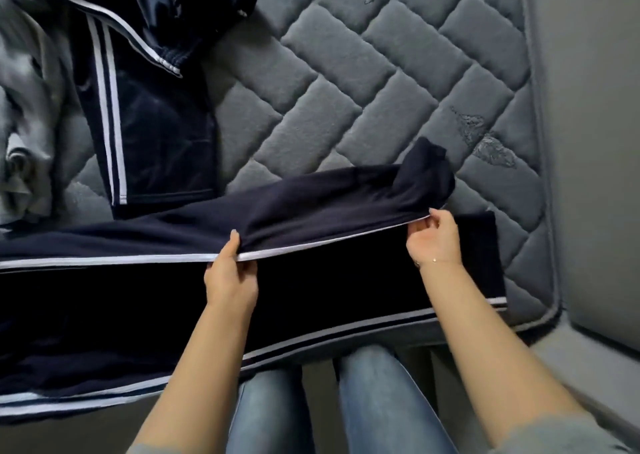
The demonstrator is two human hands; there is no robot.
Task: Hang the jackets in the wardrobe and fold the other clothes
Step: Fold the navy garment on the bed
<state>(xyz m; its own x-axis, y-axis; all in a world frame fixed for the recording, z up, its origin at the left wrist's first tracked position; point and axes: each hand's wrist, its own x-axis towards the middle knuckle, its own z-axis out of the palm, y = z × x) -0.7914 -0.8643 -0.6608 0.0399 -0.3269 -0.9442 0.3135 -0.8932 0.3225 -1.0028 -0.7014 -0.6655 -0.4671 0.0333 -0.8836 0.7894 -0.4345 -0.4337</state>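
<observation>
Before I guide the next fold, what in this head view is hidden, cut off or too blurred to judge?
- Navy trousers: their left end runs off the frame edge.
- Grey garment: motion-blurred and cropped at the left edge; type unclear.
- Left hand: its fingers lie under the lifted cloth.
- Wardrobe: outside the head view.

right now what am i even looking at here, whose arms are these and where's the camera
The camera sits on a person's head, looking down, so the arms are the wearer's own. They stand at a grey quilted mattress. Across it lie navy track pants with white side stripes. The left hand and right hand each pinch the striped edge of the upper pant leg, lifting it, seemingly to fold. Farther back lie a navy striped jacket and a grey garment. The blue jeans below are the wearer's legs.
</observation>
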